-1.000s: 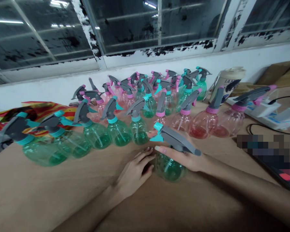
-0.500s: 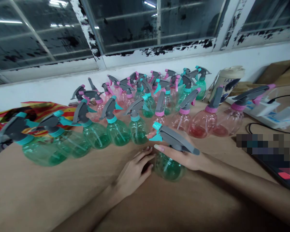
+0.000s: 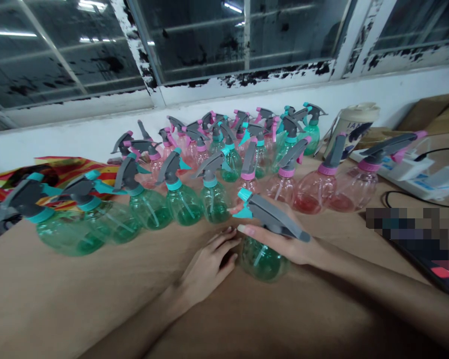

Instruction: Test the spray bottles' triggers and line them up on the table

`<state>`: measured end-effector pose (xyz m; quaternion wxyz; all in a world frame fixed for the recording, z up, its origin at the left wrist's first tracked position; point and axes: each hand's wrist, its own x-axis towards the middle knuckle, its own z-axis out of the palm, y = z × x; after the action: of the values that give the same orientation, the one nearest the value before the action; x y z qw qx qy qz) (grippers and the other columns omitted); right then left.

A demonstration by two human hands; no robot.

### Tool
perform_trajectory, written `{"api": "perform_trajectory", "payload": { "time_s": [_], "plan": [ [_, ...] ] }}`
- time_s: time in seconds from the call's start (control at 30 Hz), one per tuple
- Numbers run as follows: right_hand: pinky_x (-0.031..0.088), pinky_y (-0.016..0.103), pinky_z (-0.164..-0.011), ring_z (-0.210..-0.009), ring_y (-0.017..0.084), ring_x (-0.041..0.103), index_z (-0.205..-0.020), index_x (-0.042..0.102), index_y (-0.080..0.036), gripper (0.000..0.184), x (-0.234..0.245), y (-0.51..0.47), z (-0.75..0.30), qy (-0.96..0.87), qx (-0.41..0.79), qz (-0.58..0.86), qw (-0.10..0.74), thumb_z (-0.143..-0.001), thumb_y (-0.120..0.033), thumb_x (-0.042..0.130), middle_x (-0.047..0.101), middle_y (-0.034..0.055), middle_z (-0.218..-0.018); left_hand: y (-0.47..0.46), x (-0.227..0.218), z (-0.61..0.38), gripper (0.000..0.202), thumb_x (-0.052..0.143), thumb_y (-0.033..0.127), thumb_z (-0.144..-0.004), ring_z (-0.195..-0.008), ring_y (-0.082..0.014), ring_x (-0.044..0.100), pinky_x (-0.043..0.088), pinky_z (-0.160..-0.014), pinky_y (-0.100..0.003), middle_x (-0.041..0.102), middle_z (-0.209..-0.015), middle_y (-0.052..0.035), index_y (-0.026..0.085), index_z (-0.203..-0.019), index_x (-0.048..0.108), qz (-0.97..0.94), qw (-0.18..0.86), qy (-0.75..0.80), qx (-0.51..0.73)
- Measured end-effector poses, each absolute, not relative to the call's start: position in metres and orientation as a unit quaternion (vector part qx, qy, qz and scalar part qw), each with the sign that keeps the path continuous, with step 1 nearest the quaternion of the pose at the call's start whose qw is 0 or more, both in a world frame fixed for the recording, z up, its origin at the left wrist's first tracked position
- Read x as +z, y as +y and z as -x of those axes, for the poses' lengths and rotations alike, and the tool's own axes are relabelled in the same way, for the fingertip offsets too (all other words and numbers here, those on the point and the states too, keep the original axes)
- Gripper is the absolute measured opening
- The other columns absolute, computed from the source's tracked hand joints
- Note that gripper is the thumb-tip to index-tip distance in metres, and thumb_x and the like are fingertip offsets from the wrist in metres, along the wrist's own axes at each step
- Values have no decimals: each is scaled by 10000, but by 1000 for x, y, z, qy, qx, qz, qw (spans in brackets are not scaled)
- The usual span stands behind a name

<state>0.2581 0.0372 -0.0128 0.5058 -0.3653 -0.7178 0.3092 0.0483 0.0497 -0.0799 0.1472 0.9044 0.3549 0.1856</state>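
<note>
My right hand is closed around the neck of a green spray bottle, which stands upright with a grey and turquoise trigger head. Its far fingers are partly hidden behind the bottle. Just left of that bottle, my left hand rests on the table with its fingers stretched out, holding nothing. Beyond the hands, a row of green spray bottles with turquoise collars runs to the left. Pink spray bottles with liquid in the bottom continue the row to the right.
More pink and green bottles crowd together by the white wall. A red and yellow bag lies at the left. To the right are a tall cup, a white power strip with cables, and a dark device, partly blurred out.
</note>
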Motion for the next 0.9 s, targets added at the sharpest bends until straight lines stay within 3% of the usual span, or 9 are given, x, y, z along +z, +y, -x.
{"api": "perform_trajectory", "payload": {
  "time_s": [0.2,0.43,0.5,0.7,0.9],
  "plan": [
    [538,354,-725,-761,189,651,-1061,657,-273,254,-16,38,-259,-728,298,363,499,-836,-389,639,679,22,-904,51,-80,-49,369,519,171,-929,-1260,-225,552,477,-1052,-438,572,-1384,-67,218,-1295,544,-907,142,357,176],
    [479,306,-584,-591,147,536,-807,636,-244,163,-15,38,-258,-736,264,377,497,-847,-401,622,557,-19,-667,50,-82,-49,371,521,161,-925,-1281,-231,535,473,-1056,-440,571,-1387,-76,204,-1293,546,-906,139,356,180],
    [491,301,-599,-615,148,561,-816,645,-243,151,-15,39,-258,-736,267,369,501,-849,-389,623,583,-15,-686,50,-82,-49,370,522,166,-927,-1282,-230,534,473,-1057,-440,574,-1386,-70,214,-1292,548,-906,137,357,184],
    [535,368,-829,-914,205,679,-1053,676,-263,221,-17,39,-258,-732,294,340,511,-854,-346,628,703,40,-1009,50,-83,-49,383,524,162,-920,-1266,-225,549,478,-1053,-434,587,-1369,-58,235,-1295,546,-906,138,355,188],
    [525,331,-722,-794,175,667,-878,657,-236,88,-10,34,-256,-727,299,357,505,-863,-304,603,681,16,-845,50,-83,-49,359,518,178,-928,-1210,-230,583,481,-1043,-451,604,-1335,-81,210,-1284,560,-906,142,354,185]
  ]
}}
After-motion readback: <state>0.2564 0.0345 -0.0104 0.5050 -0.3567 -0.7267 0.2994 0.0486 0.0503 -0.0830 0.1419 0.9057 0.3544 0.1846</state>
